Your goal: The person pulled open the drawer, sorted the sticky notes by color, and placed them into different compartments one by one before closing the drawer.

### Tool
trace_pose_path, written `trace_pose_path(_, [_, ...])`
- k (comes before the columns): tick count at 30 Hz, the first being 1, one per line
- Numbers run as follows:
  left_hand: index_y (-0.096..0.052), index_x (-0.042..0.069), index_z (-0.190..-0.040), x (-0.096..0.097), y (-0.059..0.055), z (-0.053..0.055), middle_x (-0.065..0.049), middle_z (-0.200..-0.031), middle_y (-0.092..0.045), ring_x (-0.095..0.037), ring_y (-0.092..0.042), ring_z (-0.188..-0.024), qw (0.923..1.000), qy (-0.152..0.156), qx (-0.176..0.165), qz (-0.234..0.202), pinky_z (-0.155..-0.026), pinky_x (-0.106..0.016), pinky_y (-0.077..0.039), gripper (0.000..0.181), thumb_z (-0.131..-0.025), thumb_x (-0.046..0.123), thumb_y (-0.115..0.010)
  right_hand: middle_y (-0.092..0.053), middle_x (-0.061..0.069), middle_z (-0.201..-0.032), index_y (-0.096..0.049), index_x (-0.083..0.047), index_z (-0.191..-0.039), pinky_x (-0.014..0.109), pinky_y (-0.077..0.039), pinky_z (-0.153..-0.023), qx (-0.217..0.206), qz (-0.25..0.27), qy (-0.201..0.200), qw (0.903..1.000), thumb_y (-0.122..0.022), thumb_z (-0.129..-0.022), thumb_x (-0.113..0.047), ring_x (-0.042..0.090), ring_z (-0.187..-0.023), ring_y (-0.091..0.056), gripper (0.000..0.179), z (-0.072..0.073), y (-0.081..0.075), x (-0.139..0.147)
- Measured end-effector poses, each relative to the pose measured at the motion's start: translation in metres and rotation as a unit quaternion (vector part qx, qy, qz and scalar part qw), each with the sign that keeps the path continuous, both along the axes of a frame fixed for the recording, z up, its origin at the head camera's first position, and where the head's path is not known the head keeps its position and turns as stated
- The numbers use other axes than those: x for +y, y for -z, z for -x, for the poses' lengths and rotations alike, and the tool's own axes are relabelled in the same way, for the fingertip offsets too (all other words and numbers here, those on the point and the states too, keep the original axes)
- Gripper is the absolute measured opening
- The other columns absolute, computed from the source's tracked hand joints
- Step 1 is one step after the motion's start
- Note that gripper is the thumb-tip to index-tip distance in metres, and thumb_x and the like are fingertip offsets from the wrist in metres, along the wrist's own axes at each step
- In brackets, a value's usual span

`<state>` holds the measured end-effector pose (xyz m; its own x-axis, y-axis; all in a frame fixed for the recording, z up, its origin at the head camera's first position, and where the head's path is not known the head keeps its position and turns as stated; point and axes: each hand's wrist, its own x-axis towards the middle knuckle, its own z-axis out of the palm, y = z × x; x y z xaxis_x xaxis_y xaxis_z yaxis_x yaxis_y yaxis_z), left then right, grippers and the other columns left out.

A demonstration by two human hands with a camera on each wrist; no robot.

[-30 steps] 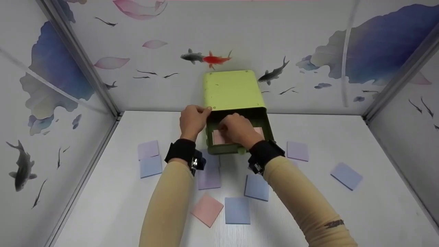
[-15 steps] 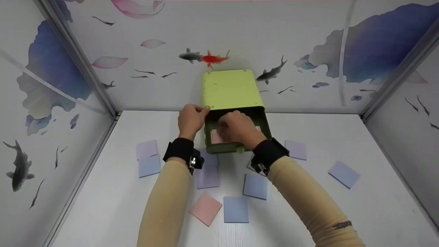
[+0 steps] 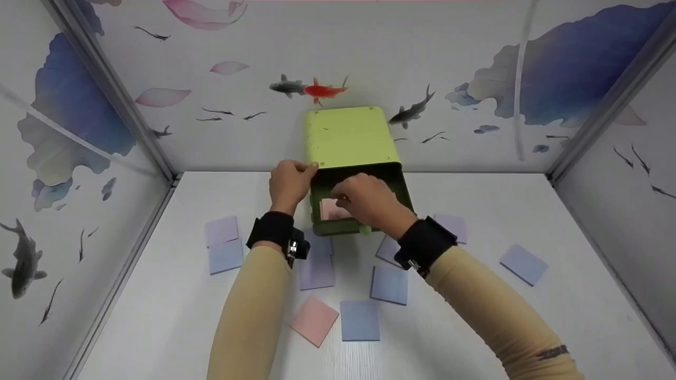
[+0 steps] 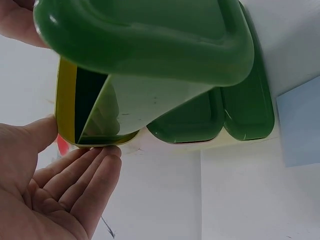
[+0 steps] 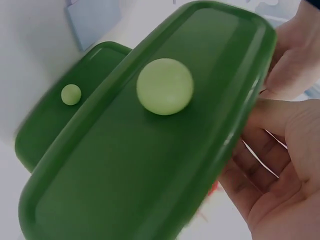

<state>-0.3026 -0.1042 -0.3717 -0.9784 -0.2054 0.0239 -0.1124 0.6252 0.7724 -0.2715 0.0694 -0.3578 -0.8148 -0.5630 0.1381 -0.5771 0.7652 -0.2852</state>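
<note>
A small cabinet with a yellow-green top (image 3: 351,137) stands at the back wall. Its dark green upper drawer (image 3: 338,228) is pulled out and has a round light green knob (image 5: 165,86). Pink square tiles (image 3: 331,209) lie inside the drawer. My left hand (image 3: 289,183) pinches the cabinet's front left corner, thumb on one side and fingertips on the other in the left wrist view. My right hand (image 3: 372,200) hovers over the drawer, fingers loosely bent above the tiles, nothing showing between them. The drawer front hides its fingertips in the right wrist view.
Lower green drawers (image 4: 247,107) sit beneath the open one. On the white table (image 3: 158,316) lie blue tiles (image 3: 360,321), a pink tile (image 3: 314,321) and purple tiles (image 3: 222,230). Another blue tile (image 3: 524,265) is at the right. Printed walls enclose the table.
My right hand has drawn a little back from the tiles in the drawer, its wrist shifting right, and shows more of the pink tile at left. The left hand keeps its hold.
</note>
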Motion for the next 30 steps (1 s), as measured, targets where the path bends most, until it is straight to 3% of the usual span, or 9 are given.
trace_pose_path(6, [-0.073,0.006,-0.112,0.000,0.000,-0.001,-0.010,-0.109,-0.073,-0.026,-0.067,-0.096,1.0000,0.004,0.005,-0.005,-0.082,-0.040,-0.054,0.039,-0.095,0.039,-0.061,-0.075,0.001,-0.105,-0.076,-0.014,-0.109,0.037,-0.057,-0.083,0.023,-0.009,-0.017,0.9995,-0.070,-0.091,-0.014,0.020,-0.098,-0.069,0.019,-0.016,-0.005,0.000])
trace_pose_path(16, [-0.073,0.006,-0.111,0.001,-0.001,-0.002,-0.010,-0.107,-0.073,-0.026,-0.068,-0.095,1.0000,0.004,0.008,-0.002,-0.081,-0.040,-0.054,0.039,-0.095,0.039,-0.061,-0.075,0.001,-0.104,-0.076,-0.015,-0.108,0.034,-0.057,-0.083,0.048,0.005,-0.051,0.9975,-0.070,-0.089,-0.008,0.018,-0.099,-0.070,0.021,-0.042,0.000,0.005])
trace_pose_path(24, [-0.074,0.006,-0.110,-0.001,0.000,0.000,-0.010,-0.106,-0.073,-0.026,-0.067,-0.094,0.9999,0.002,0.010,-0.004,-0.081,-0.040,-0.054,0.039,-0.094,0.040,-0.062,-0.075,0.001,-0.095,-0.077,-0.012,-0.103,0.032,-0.057,-0.081,0.130,0.045,-0.105,0.9849,-0.070,-0.087,-0.003,0.016,-0.092,-0.070,0.019,-0.063,0.005,0.007])
trace_pose_path(30, [-0.073,0.007,-0.110,0.000,0.000,0.000,-0.009,-0.105,-0.073,-0.025,-0.067,-0.094,0.9999,0.003,0.007,-0.009,-0.080,-0.040,-0.054,0.039,-0.094,0.040,-0.062,-0.075,0.000,-0.095,-0.077,-0.015,-0.102,0.028,-0.057,-0.078,0.127,0.040,-0.130,0.9826,-0.070,-0.087,-0.004,0.014,-0.090,-0.069,0.020,-0.077,0.013,0.007])
